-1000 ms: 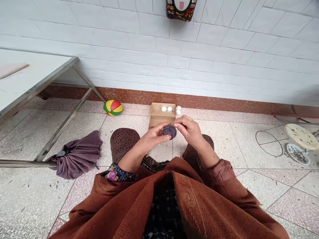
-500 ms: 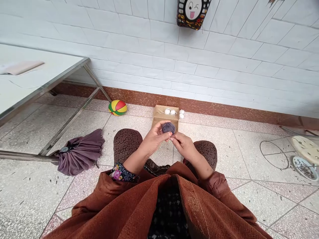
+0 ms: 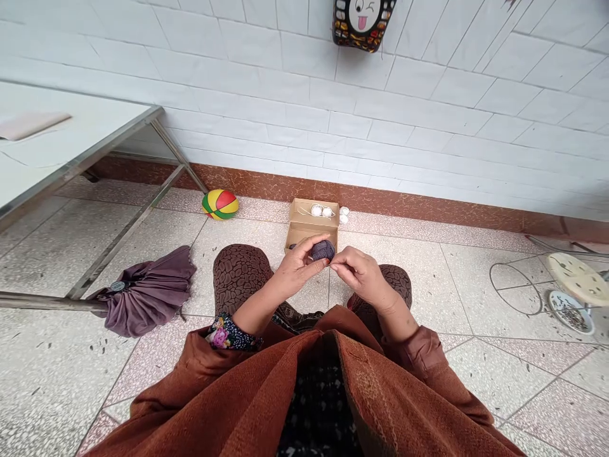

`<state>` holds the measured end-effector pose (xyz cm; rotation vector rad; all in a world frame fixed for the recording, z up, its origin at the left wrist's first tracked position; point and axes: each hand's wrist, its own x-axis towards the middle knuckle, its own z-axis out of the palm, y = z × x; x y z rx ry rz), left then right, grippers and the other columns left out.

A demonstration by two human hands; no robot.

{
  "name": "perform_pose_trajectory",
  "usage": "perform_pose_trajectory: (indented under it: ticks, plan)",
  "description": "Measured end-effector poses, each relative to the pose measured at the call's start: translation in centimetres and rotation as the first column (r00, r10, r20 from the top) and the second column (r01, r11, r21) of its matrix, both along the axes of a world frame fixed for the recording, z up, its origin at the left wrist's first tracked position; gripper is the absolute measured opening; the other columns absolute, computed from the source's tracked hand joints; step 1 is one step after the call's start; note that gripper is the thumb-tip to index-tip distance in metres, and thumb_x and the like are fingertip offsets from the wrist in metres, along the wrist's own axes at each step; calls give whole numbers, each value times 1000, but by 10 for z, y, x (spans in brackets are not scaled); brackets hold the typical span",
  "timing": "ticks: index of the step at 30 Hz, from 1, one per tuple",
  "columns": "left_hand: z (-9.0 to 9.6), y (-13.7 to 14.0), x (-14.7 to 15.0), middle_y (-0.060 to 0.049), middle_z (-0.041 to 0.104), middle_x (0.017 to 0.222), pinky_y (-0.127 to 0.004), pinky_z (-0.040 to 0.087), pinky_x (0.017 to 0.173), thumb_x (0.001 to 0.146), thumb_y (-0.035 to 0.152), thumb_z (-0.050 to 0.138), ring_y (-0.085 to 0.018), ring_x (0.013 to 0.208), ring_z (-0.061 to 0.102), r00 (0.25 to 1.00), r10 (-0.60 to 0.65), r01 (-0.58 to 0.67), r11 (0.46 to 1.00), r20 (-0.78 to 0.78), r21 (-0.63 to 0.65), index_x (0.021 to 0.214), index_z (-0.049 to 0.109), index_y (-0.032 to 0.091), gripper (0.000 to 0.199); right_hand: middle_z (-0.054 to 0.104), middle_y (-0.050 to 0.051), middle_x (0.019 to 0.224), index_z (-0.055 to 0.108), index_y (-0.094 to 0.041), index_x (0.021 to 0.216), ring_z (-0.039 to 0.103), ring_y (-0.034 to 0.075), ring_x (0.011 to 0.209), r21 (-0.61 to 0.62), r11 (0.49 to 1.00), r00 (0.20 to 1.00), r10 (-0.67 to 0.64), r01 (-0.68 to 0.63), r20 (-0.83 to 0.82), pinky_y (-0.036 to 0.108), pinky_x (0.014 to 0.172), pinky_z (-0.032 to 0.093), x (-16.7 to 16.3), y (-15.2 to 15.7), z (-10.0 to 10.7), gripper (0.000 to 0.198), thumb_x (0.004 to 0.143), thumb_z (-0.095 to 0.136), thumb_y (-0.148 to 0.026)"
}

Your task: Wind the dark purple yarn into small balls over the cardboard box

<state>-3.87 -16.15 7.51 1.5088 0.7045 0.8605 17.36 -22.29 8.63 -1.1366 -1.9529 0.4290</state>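
Between the thumb and fingers of my left hand (image 3: 297, 270) is a small ball of dark purple-grey yarn (image 3: 323, 250). Just to its right, my right hand (image 3: 360, 273) is closed in a pinch close to the ball's lower right side; a thin strand seems to run to its fingertips, too fine to see clearly. Beyond my hands an open cardboard box (image 3: 311, 236) lies on the floor. White yarn balls (image 3: 321, 210) rest on its raised lid, and white round pieces (image 3: 344, 214) sit beside it. Something dark shows inside the box, partly hidden by my left hand.
A red, yellow and green ball (image 3: 220, 204) lies by the leg of a white-topped metal table (image 3: 118, 124). A folded purple umbrella (image 3: 150, 292) is on the floor at left. A plate-like dish (image 3: 571, 312) and a wire ring stand at right. A black basket (image 3: 362, 25) hangs on the wall.
My right hand has drawn slightly away to the right from the yarn ball. The ball has turned in my left hand, and the view has shifted a little.
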Motion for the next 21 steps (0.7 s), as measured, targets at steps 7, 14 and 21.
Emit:
perform_pose_trajectory:
  ticks: [7,14,21]
  plan:
    - [4,-6,-1,-13,68,149,-43,54,108,92,37,86,-29,135,65,935,-318,338,933,155,-126,164,53,35,79,72,6,90,76,-26,95,67,21,85,30,996,996,-86,87,-32,36,82,57,15,26,4,36,113,59,-53]
    - [3,-4,2,-9,71,131,-31,53,86,88,36,86,-22,110,65,933,-118,232,920,340,-316,140,74,30,55,66,1,77,69,-24,93,59,17,68,-190,949,913,-299,253,-278,30,67,50,-5,32,-47,33,109,59,-51]
    - [-4,6,2,-7,72,118,-34,52,92,81,29,88,-20,103,65,977,111,-74,977,181,-199,133,72,24,54,77,7,94,74,-24,99,71,21,86,-181,981,987,-96,72,-129,34,83,58,-10,12,-52,30,111,58,-47]
